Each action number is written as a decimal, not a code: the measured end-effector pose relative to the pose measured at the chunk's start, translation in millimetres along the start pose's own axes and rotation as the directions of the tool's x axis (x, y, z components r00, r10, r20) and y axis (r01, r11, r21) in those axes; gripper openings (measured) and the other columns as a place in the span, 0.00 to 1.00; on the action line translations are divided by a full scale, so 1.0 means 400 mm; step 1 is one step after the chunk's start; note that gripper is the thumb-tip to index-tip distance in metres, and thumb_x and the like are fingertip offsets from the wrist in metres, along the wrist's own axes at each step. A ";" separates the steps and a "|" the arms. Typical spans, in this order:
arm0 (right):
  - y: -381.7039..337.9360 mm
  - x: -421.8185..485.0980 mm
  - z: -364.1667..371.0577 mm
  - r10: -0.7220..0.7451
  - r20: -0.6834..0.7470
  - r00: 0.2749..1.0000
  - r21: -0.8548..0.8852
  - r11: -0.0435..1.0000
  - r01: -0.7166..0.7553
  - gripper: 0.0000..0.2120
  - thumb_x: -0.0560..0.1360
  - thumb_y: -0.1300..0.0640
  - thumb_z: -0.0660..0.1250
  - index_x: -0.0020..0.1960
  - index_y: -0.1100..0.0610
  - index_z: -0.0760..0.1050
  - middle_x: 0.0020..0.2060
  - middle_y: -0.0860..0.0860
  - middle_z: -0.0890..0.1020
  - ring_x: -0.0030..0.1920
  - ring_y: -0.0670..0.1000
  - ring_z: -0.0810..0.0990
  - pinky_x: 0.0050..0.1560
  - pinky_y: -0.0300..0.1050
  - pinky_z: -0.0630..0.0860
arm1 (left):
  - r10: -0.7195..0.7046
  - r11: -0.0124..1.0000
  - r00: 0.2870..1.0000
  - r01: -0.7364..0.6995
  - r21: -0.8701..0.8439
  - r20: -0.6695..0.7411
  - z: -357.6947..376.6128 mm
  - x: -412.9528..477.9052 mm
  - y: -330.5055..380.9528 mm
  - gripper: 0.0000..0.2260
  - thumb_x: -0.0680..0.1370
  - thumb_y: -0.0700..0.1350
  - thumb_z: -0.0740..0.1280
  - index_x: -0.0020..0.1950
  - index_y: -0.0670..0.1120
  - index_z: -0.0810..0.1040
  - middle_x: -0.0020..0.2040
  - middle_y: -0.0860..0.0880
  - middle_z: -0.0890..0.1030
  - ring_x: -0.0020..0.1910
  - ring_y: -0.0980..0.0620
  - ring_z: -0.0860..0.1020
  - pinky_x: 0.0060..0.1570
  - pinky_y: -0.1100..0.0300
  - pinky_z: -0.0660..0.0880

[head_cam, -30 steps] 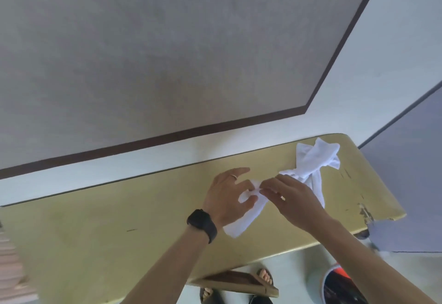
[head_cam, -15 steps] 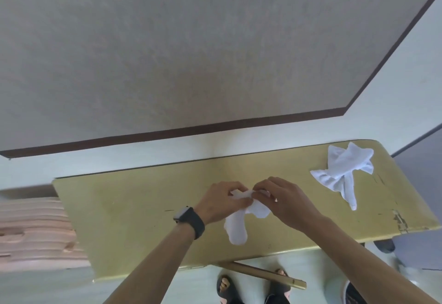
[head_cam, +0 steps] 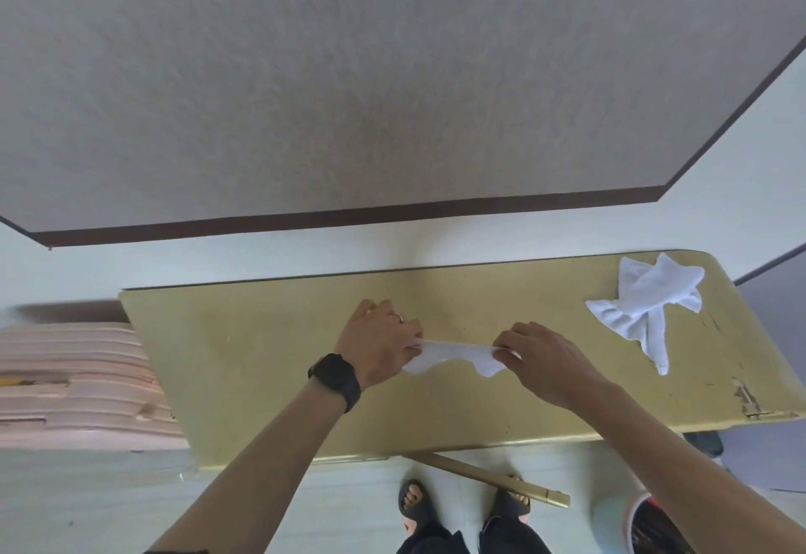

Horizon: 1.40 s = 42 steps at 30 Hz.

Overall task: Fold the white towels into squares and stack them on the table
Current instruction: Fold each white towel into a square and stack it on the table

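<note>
Head view: person stands at the near edge of a yellow desk point(head_cam: 261, 357), both arms out over it.

Left hand point(head_cam: 379, 344) pinches the left end of a white towel point(head_cam: 453, 355); its fingers point(head_cam: 410, 335) are curled in on the cloth. Black watch point(head_cam: 336, 379) on that wrist, ring point(head_cam: 400, 317) on one finger.

Right hand point(head_cam: 545, 361) pinches the right end, fingers point(head_cam: 506, 337) bent onto the edge. The towel is stretched between the two hands at mid-desk, its lower edge sagging in two lobes. Can't tell whether it touches the surface.

Second white towel point(head_cam: 645, 313) lies crumpled and unfolded at the far right corner of the desk, well apart from the hands.

Chipped edge point(head_cam: 748, 398) at the near right corner. Stack of pinkish boards point(head_cam: 74, 383) left of the desk. Sandalled feet point(head_cam: 418, 505) on the floor below the near edge, a gold bar point(head_cam: 493, 479) slanting in front of them.
</note>
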State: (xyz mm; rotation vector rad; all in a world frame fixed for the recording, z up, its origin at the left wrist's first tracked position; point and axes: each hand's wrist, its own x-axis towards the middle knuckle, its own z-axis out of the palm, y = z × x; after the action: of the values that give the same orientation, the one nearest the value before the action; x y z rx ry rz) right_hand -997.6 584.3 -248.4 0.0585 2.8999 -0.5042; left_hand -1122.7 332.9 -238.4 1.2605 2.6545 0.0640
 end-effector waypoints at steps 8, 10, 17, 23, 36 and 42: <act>0.049 0.001 0.006 0.113 -0.050 0.992 -0.033 0.993 -0.114 0.09 0.83 0.48 0.52 0.53 0.50 0.68 0.45 0.44 0.78 0.45 0.52 0.77 0.41 0.50 0.76 | -0.080 0.997 0.997 0.080 0.009 -0.016 0.048 -0.031 -0.087 0.17 0.81 0.60 0.59 0.55 0.51 0.82 0.64 0.54 0.77 0.66 0.51 0.71 0.67 0.51 0.61; 0.060 0.021 -0.001 0.122 -0.065 0.990 0.006 0.993 -0.122 0.06 0.83 0.51 0.53 0.52 0.51 0.67 0.45 0.46 0.77 0.40 0.55 0.77 0.38 0.50 0.75 | -0.125 0.992 0.992 0.125 -0.010 -0.030 0.042 -0.008 -0.095 0.17 0.82 0.58 0.56 0.58 0.52 0.80 0.61 0.54 0.79 0.63 0.51 0.72 0.67 0.53 0.60; 0.140 0.124 -0.047 0.094 -0.292 0.952 0.074 0.994 -0.075 0.10 0.79 0.65 0.61 0.58 0.57 0.76 0.48 0.51 0.80 0.46 0.56 0.78 0.43 0.52 0.77 | -0.206 0.976 0.942 0.179 -0.123 -0.264 0.025 0.086 -0.125 0.07 0.80 0.47 0.68 0.55 0.53 0.84 0.53 0.52 0.82 0.49 0.48 0.79 0.50 0.55 0.75; 0.180 0.166 -0.051 0.048 -0.450 0.892 0.067 0.998 -0.020 0.09 0.78 0.65 0.66 0.56 0.56 0.79 0.47 0.50 0.80 0.46 0.55 0.79 0.41 0.52 0.79 | -0.151 0.989 0.860 0.132 -0.073 -0.487 0.032 0.107 -0.127 0.08 0.77 0.48 0.69 0.52 0.50 0.86 0.42 0.51 0.82 0.40 0.48 0.80 0.39 0.57 0.78; 0.195 -0.066 0.347 0.195 -0.088 0.977 0.141 0.973 -0.182 0.06 0.80 0.57 0.64 0.53 0.54 0.80 0.52 0.48 0.79 0.50 0.55 0.78 0.43 0.51 0.78 | -0.203 0.975 0.972 0.189 -0.118 -0.122 0.402 -0.127 -0.006 0.03 0.71 0.47 0.73 0.43 0.54 0.86 0.40 0.54 0.84 0.44 0.51 0.80 0.46 0.56 0.69; 0.175 -0.209 0.474 0.277 0.237 0.931 0.092 0.948 -0.305 0.12 0.83 0.55 0.56 0.57 0.53 0.78 0.58 0.47 0.77 0.56 0.52 0.75 0.53 0.48 0.75 | -0.174 0.968 0.969 0.200 -0.150 0.174 0.520 -0.256 0.084 0.15 0.57 0.43 0.85 0.40 0.53 0.86 0.37 0.54 0.85 0.40 0.50 0.82 0.39 0.59 0.78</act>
State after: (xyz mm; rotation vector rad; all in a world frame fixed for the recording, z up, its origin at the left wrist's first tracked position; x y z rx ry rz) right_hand -875.3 585.6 -429.5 0.4190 2.5770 -0.5971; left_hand -992.5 265.3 -420.9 0.9182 2.5553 0.1469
